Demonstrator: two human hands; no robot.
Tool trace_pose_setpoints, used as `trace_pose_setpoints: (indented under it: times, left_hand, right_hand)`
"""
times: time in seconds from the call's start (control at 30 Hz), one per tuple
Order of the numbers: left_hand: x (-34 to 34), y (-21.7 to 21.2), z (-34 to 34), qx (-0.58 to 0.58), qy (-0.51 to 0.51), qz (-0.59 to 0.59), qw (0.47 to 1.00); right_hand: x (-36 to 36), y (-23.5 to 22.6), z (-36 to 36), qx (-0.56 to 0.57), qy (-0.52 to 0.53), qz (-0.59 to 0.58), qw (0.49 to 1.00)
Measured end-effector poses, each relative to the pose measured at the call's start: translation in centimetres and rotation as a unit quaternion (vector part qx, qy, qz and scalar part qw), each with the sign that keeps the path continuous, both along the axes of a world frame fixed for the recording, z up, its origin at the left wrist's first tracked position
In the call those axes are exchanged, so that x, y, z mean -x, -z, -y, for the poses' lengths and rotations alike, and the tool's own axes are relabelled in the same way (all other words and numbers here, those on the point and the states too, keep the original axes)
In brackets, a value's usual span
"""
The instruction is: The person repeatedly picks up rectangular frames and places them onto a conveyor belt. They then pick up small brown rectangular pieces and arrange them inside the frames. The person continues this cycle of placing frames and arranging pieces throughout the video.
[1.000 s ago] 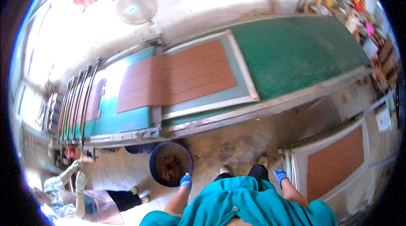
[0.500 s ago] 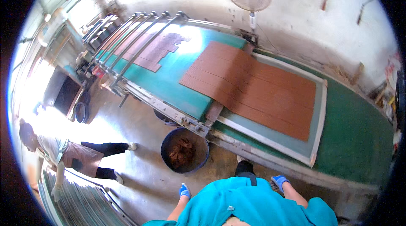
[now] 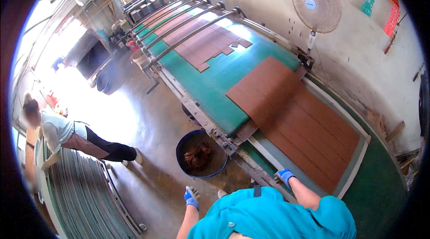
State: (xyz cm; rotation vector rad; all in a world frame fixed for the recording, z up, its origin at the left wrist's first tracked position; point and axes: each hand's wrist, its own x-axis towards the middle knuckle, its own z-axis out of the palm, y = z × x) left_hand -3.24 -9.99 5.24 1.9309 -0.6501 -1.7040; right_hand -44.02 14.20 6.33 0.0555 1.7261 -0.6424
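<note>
Both my hands wear blue and grey gloves. My left hand (image 3: pixel 191 197) hangs low over the floor, fingers loosely apart, nothing in it. Beside the near edge of the conveyor table is my right hand (image 3: pixel 284 176), also empty, its fingers loosely bent; I cannot tell whether it touches the edge. A broad brown sheet (image 3: pixel 309 127), marked by long parallel lines, runs off the green belt (image 3: pixel 206 91) over a step. Its lower part lies on a pale-edged, mesh-like frame (image 3: pixel 356 176), which rests on a dark green surface (image 3: pixel 380 194).
A round dark tub (image 3: pixel 179 151) with brown scraps (image 3: pixel 198 155) stands on the floor by the table. Metal rollers (image 3: pixel 192 35) cross the belt above more brown pieces (image 3: pixel 210 42). At left, a person (image 3: pixel 67 131) bends over a stack of frames (image 3: pixel 89 189). A fan (image 3: pixel 316 4) stands behind.
My view has turned, so the table sits more to the right. My right hand has come up toward the table edge. The person at left leans farther over the stack.
</note>
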Motion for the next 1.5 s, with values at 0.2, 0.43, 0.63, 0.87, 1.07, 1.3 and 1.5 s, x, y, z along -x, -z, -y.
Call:
trace_pose_setpoints:
  times: [0.2,0.43,0.63,0.87,1.07,1.3,1.5]
  left_hand:
    - [-15.7,5.6,-5.7,-0.163,-0.077,0.055,0.982]
    - [-24.2,10.9,-9.9,-0.207,0.013,0.091,0.974]
    - [-21.9,12.0,-3.0,-0.146,0.062,-0.014,0.987]
    - [-3.6,-0.1,9.6,-0.027,0.019,-0.064,0.997]
    - [11.0,-9.2,17.6,-0.057,0.149,-0.186,0.969]
    - [26.9,-11.8,24.6,0.074,0.314,-0.061,0.945]
    - [37.0,-11.3,29.7,-0.069,0.163,-0.261,0.949]
  right_hand:
    - [-2.8,2.6,1.3,-0.004,-0.194,-0.077,0.978]
    - [-5.1,5.6,0.5,-0.066,-0.297,-0.194,0.933]
    - [-9.7,1.0,1.3,-0.091,-0.220,-0.301,0.923]
    - [-2.1,-7.1,8.3,-0.080,-0.146,-0.434,0.885]
    - [9.4,-7.5,24.7,0.180,-0.108,-0.578,0.788]
    - [20.1,-6.1,48.3,0.183,-0.120,-0.699,0.680]
    - [26.4,-3.9,57.1,0.091,-0.091,-0.722,0.680]
